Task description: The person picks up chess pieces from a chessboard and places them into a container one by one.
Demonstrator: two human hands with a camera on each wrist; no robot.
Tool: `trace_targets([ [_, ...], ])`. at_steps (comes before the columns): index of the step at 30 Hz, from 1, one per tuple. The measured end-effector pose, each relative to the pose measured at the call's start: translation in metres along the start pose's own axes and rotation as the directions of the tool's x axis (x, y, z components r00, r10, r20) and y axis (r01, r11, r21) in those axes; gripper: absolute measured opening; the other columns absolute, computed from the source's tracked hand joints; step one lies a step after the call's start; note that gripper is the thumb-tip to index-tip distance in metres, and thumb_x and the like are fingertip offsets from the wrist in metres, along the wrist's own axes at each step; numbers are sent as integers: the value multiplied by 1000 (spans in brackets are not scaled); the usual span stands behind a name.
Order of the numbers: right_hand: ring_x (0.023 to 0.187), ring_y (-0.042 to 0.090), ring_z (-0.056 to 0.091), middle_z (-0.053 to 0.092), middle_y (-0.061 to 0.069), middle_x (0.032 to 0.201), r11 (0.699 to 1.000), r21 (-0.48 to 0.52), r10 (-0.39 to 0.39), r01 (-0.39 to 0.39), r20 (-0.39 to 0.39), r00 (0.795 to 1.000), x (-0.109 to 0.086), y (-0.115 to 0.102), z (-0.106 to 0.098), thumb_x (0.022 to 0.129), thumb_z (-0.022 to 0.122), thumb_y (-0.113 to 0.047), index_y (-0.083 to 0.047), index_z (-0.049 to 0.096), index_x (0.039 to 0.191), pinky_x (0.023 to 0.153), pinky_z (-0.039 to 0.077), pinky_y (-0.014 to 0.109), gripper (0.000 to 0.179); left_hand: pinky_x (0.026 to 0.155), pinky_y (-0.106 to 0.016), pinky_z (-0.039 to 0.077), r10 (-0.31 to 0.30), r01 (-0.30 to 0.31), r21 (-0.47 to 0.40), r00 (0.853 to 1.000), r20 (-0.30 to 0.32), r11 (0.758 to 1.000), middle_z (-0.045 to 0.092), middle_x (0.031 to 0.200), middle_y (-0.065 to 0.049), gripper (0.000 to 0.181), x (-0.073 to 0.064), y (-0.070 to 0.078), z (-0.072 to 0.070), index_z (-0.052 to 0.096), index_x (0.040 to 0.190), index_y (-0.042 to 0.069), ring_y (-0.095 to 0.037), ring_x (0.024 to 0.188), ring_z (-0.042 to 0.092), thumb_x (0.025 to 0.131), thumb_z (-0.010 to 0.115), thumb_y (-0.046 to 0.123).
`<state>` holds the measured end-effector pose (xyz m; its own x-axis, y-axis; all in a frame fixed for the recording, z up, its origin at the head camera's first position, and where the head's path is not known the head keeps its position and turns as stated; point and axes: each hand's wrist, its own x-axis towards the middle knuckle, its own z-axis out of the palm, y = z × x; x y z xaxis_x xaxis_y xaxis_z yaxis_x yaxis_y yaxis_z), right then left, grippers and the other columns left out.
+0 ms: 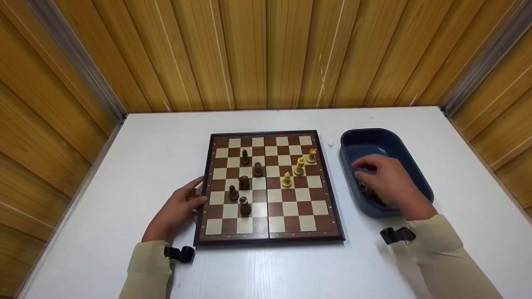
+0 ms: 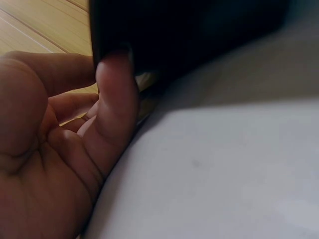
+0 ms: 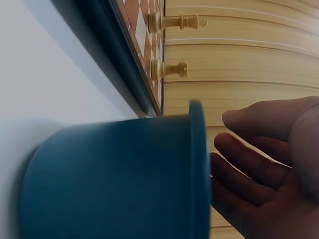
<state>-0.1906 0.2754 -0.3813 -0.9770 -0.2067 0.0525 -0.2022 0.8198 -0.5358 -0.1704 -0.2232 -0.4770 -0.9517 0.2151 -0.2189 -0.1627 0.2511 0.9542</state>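
Note:
A chessboard (image 1: 291, 238) lies on the table, with several dark chess pieces (image 1: 245, 207) standing on its left half. On the right half stand a pale pawn (image 1: 286, 179), a king (image 1: 299, 166) and a rook (image 1: 311, 155). My left hand (image 1: 181, 204) holds the board's left edge, thumb and fingers bent against the dark frame; some fingertips are hidden in the left wrist view. Over the blue tub (image 1: 415, 174) hovers my right hand (image 1: 386, 176), its fingers slightly bent and apart from the thumb. Nothing is visible between them. Chess pieces (image 1: 380, 199) in the tub are partly covered by that hand.
The tub stands on the white table (image 1: 266, 270) to the right of the board, a narrow gap between them. Wood-look panels (image 1: 249, 54) rise behind the table and at both sides. Each wrist wears a small black camera (image 1: 183, 254).

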Motion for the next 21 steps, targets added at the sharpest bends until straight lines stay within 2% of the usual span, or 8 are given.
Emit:
trace_targets([
  [10, 110, 34, 60, 63, 17, 123, 1000, 14, -21, 21, -15, 1000, 5, -11, 7, 91, 64, -14, -8, 68, 116, 91, 50, 51, 27, 66, -33, 57, 9, -9, 25, 1000, 3, 1000, 54, 108, -13, 66, -1, 0, -1, 29, 153, 16, -16, 84, 61, 95, 60, 11],
  [14, 113, 35, 60, 65, 16, 121, 999, 18, -50, 51, -39, 998, 8, -15, 11, 90, 66, -13, -8, 69, 114, 94, 49, 52, 25, 66, -33, 57, 23, -23, 28, 1000, 6, 999, 56, 108, -15, 66, 0, -1, -1, 28, 153, 14, -16, 83, 62, 95, 59, 10],
  [21, 108, 35, 62, 67, 16, 115, 994, 56, -89, 92, -62, 994, 11, -23, 20, 89, 67, -11, -5, 70, 111, 93, 50, 53, 23, 68, -32, 57, 19, -19, -4, 1000, -5, 1000, 57, 108, -15, 66, -1, 0, 0, 29, 153, 15, -16, 84, 63, 95, 59, 9],
])
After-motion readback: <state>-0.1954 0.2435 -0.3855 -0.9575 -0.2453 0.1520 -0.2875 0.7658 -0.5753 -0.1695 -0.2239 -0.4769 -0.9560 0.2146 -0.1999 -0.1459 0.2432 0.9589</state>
